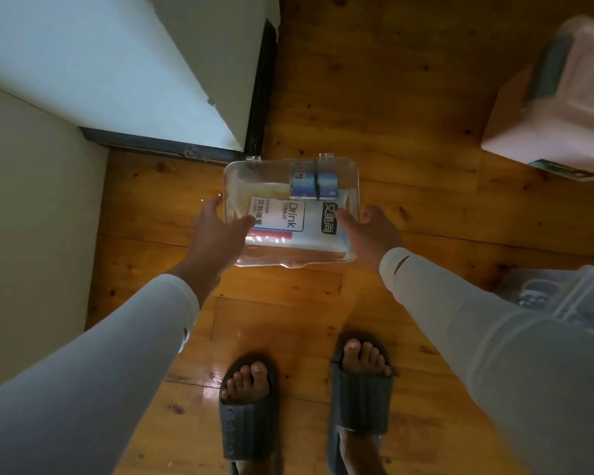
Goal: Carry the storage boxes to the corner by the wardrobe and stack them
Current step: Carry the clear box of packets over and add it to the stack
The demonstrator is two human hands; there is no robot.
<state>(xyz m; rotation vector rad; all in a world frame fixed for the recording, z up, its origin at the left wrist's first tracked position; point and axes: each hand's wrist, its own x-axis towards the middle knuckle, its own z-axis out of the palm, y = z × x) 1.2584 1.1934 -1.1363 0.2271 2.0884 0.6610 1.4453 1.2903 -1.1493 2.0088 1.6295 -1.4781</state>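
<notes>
Two long white sleeves (93, 365) at the bottom of the frame, reaching up toward the middle. Two feet in dark slippers (359, 402) low in the middle, on a shiny wooden floor (408, 97). Clear plastic storage box (290, 214) in the middle of the frame, held between both hands above the floor, or maybe just touching it; cannot tell which. Left hand (216, 231) clamped on the box's left side, thumb on the lid. Right hand (374, 231) clamped on the right side, thumb on top too. Inside the box, a pack of drink straws (282, 217) and a small blue packet (314, 185) near the top edge. Probably light, with only small paper things inside. Hard and smooth, so maybe slippery and easy to crack if dropped. Best held flat by the two short sides, as now, so nothing slides and the clear clips at the top edge do not pop. White wardrobe (117, 63) in the upper left, its corner just beside the box. Pink storage box (556, 111) at the upper right, well apart. Another clear box (570, 296) at the right edge, partly hidden by the right sleeve.
</notes>
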